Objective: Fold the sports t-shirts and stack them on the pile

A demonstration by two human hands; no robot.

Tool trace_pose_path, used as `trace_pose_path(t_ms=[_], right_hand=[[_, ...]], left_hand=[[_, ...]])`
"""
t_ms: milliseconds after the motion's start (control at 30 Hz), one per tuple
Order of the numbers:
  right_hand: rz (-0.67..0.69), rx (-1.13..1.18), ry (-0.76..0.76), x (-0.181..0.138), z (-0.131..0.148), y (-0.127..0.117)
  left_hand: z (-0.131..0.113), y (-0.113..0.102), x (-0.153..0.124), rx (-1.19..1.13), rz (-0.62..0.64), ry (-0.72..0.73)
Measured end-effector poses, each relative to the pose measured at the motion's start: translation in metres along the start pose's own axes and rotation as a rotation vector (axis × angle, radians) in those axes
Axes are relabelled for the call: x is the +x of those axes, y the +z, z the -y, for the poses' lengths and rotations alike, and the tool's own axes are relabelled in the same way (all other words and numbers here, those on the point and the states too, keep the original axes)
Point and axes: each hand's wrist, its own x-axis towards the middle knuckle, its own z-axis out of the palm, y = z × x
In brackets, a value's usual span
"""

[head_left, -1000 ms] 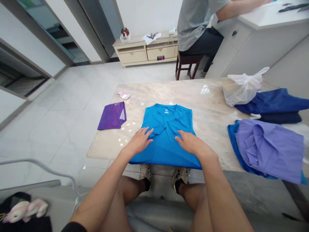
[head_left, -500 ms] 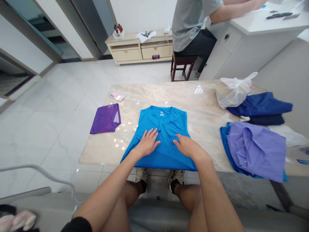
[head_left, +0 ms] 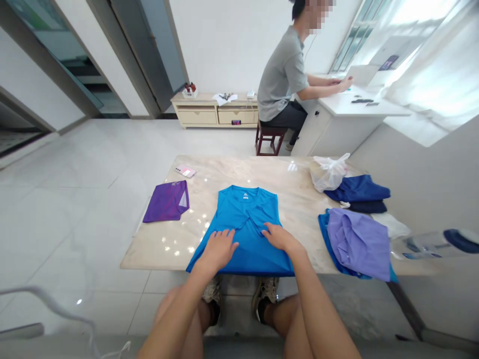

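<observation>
A bright blue T-shirt (head_left: 239,212) lies flat on the marble table (head_left: 157,249), collar away from me, with a fold running across its middle. My left hand (head_left: 220,249) rests flat on the shirt's lower left part, fingers spread, holding nothing. My right hand (head_left: 277,238) lies on the same fold with its fingertips near the centre. It does not visibly grip the cloth. A folded purple garment (head_left: 166,202) lies left of the shirt, and a pink-backed phone (head_left: 185,171) lies beyond it.
At the table's right are a white plastic bag (head_left: 329,172), navy clothes (head_left: 357,192) and a lavender garment (head_left: 359,244) on blue cloth. Beyond the table, a seated person (head_left: 280,85) works at a white desk (head_left: 355,104). A low cabinet (head_left: 213,114) stands by the far wall.
My view has tilted upward and shows more of the room, so everything sits smaller and lower. Both hands remain on the blue shirt, which stays flat.
</observation>
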Motion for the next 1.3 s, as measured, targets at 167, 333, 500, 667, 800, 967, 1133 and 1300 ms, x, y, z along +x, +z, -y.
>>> trace_pose_path(t_ms=[167,333,500,667,800,967,1133,1300], right_hand=[[-0.086,-0.112,0.063,-0.063,0.028,-0.003],[-0.307,-0.209,0.122,-0.165,0.045,0.042],[-0.639,-0.202,0.065,-0.238,0.061,0.119],[-0.697,-0.216,0.048,-0.267,0.078,0.15],[-0.66,-0.22,0.03,-0.277,0.088,0.143],[-0.692,-0.249,0.025,-0.295,0.104,0.131],[-0.727,-0.237,0.004,-0.306,0.1,0.136],[-0.757,-0.203,-0.028,-0.298,0.085,0.144]], left_hand=[[0.007,-0.01,-0.12,0.039,0.005,-0.13],[0.007,0.004,-0.197,-0.063,-0.172,-0.139],[0.003,0.009,-0.206,-0.091,-0.299,-0.091],[0.0,0.008,-0.211,-0.08,-0.359,-0.099],[-0.008,0.019,-0.233,-0.056,-0.487,-0.088],[-0.019,0.042,-0.263,-0.007,-0.549,-0.103],[-0.025,0.07,-0.283,0.029,-0.556,-0.136],[-0.032,0.081,-0.291,0.074,-0.542,-0.142]])
